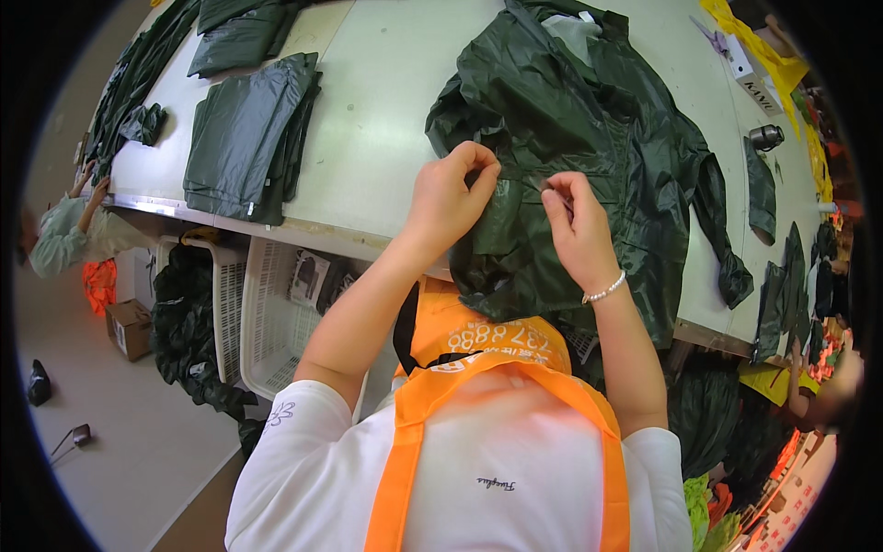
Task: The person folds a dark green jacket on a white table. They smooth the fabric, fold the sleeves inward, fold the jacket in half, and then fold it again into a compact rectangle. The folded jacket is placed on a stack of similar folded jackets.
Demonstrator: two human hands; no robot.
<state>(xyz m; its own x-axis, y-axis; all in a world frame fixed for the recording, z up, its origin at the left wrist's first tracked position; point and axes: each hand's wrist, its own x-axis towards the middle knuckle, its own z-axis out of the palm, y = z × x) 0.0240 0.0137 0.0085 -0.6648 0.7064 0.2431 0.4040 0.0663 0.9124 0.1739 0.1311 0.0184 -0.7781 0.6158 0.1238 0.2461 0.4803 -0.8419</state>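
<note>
The dark-green jacket is spread on the surface, seemingly for easy reach. Over it, the left grip is pressed together, a small item pinched by the right grip.

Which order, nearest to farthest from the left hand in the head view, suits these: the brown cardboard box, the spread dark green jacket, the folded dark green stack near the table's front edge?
1. Dark green jacket: right at the left hand.
2. Folded dark green stack: left, on the table.
3. Brown cardboard box: farther left, down by the floor.
</note>
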